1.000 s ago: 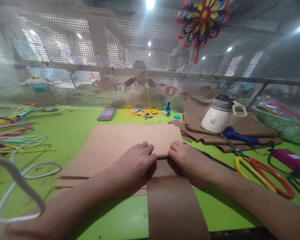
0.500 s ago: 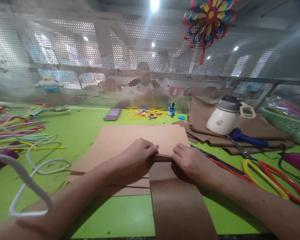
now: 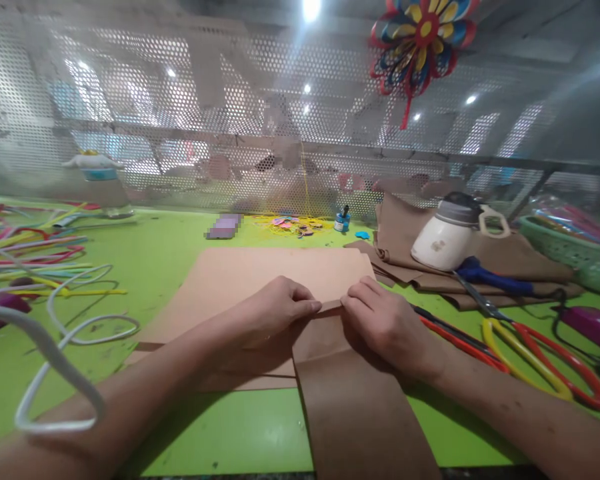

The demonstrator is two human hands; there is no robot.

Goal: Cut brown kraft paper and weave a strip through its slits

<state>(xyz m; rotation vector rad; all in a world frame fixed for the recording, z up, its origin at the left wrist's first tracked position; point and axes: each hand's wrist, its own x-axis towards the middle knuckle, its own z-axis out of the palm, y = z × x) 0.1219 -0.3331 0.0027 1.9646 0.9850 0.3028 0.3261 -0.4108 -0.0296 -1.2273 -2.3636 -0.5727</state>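
A long brown paper strip [image 3: 357,400] runs from the near table edge up to my two hands, its far end folded over in narrow pleats. My left hand [image 3: 285,308] pinches the left end of the fold between thumb and fingers. At the fold's right end, my right hand [image 3: 377,319] grips it with curled fingers. Beneath my hands lies a stack of lighter tan paper sheets [image 3: 280,267], slightly fanned at the near left. The fingertips of both hands partly hide the pleats.
Scissors [image 3: 525,347] with yellow and red handles lie at right, beside a white jug [image 3: 445,233] on folded brown paper [image 3: 520,260]. A green basket [image 3: 575,253] stands beyond. Colourful pipe-like strips [image 3: 40,260] and a white cord [image 3: 55,347] are at left. A small blue bottle [image 3: 342,220] stands behind.
The folded end has turned over a little, so a flat band now shows where several stacked pleat edges showed before. My fingers have shifted slightly along it, still gripping.
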